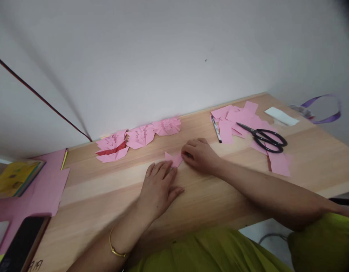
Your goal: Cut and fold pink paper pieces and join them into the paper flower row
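Note:
A small piece of pink paper (176,160) with a pointed corner lies on the table between my two hands, partly hidden under the fingers. My left hand (159,187), a gold bangle at its wrist, rests palm down with its fingers extended and their tips at the paper's left edge; the thumb is apart. On the right side, the fingers of my right hand (201,155) are curled down and pinch the paper's edge. Behind the hands, by the wall, stands a row of cut and folded pink paper shapes (140,136), one with a red strip.
At right, black-handled scissors (269,140) and a marker (216,129) lie on loose pink paper pieces (227,132), near a white folded strip (281,116). At left are a large pink sheet (47,189), a yellow book (16,178), a yellow pencil (64,158) and a phone (23,241).

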